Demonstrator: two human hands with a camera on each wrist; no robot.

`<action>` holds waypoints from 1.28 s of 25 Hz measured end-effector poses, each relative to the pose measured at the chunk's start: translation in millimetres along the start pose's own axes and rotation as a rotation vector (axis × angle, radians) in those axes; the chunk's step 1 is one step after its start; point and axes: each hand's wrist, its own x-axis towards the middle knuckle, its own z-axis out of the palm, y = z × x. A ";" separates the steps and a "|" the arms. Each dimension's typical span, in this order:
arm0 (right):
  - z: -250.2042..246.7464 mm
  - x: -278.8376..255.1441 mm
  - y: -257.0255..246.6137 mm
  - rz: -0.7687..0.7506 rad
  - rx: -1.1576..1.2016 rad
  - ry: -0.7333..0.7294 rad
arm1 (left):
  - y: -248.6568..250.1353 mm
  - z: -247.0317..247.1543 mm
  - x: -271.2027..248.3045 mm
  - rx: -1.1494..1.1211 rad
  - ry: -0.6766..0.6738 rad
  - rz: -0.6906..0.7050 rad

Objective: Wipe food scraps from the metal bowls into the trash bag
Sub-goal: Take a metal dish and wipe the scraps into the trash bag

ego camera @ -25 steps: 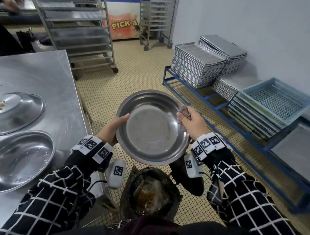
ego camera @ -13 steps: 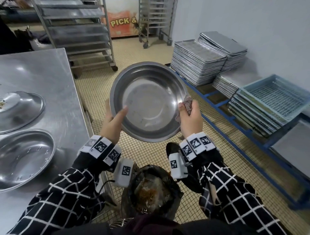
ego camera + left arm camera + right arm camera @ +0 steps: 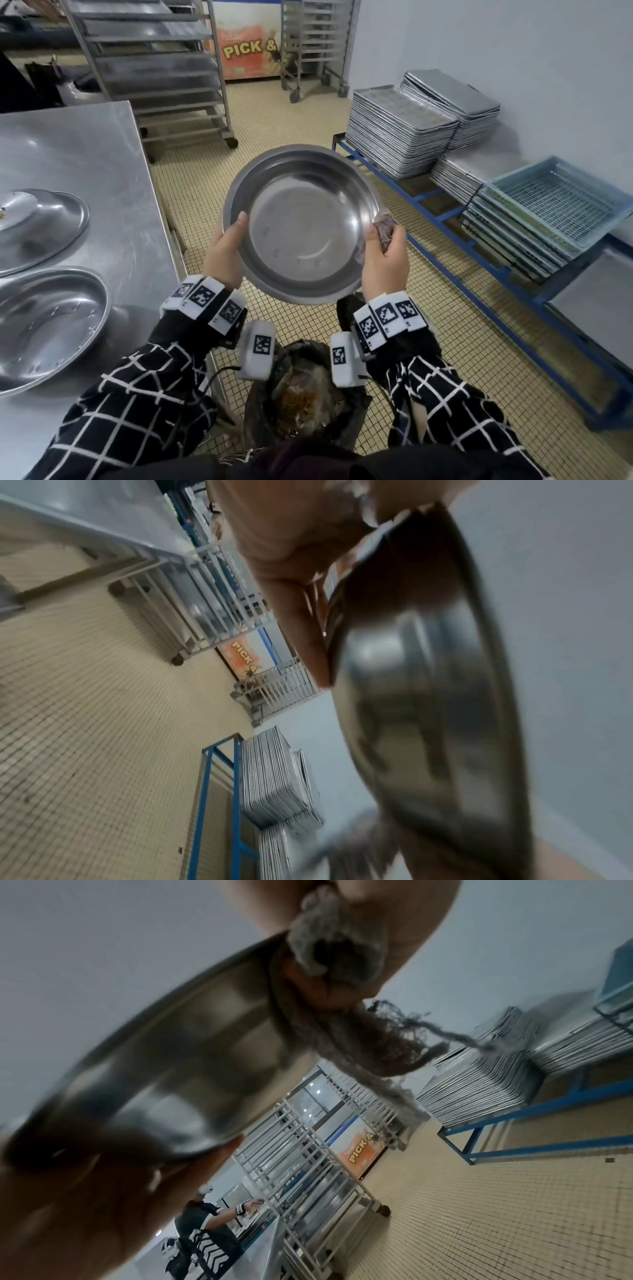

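Note:
I hold a wide metal bowl (image 3: 301,222) in both hands above the black trash bag (image 3: 308,401), which has brown food scraps in it. The bowl's inside faces me and looks wiped. My left hand (image 3: 233,240) grips the left rim, thumb inside. My right hand (image 3: 380,246) pinches a grey rag (image 3: 385,229) against the right rim. The left wrist view shows the bowl's (image 3: 428,710) underside, blurred. In the right wrist view the frayed rag (image 3: 342,961) hangs over the bowl's (image 3: 171,1056) edge.
The steel table (image 3: 85,164) on my left carries an upturned bowl (image 3: 37,226) and an upright bowl (image 3: 44,325). A blue rack (image 3: 445,212) with stacked trays and crates lines the right wall. Wheeled tray racks (image 3: 164,78) stand behind. Another person (image 3: 205,1223) works far off.
The bowl has risen from just over the trash bag and tipped up so its inside faces me. The rag has stayed at the right rim.

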 end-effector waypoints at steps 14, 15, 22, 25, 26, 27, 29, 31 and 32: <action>-24.0 25.7 -12.3 -0.137 -0.172 -0.312 | -4.9 -21.2 8.3 -0.025 -0.063 -0.090; -19.3 19.4 -10.2 -0.105 -0.123 -0.267 | -9.8 -18.1 10.4 -0.043 -0.004 -0.084; -3.9 -3.7 1.0 0.028 0.077 -0.075 | -21.5 8.9 -6.2 0.002 -0.022 -0.094; -27.9 18.7 -2.9 -0.056 -0.048 -0.188 | -8.8 -3.9 -1.5 -0.090 -0.209 -0.036; -34.0 25.1 -5.6 -0.091 -0.098 -0.255 | -4.8 -8.9 1.1 -0.125 -0.237 -0.042; -37.3 30.3 -6.9 -0.117 -0.131 -0.313 | -2.2 -12.7 2.2 -0.110 -0.249 -0.052; -37.3 34.6 -8.2 -0.127 -0.148 -0.360 | -3.8 -14.8 3.3 -0.065 -0.187 -0.081; -32.0 33.0 -6.7 -0.101 -0.122 -0.318 | -15.1 -13.3 10.7 -0.032 -0.054 -0.080; -27.5 29.1 -5.6 -0.085 -0.095 -0.276 | -21.3 -12.1 14.1 0.007 0.007 -0.070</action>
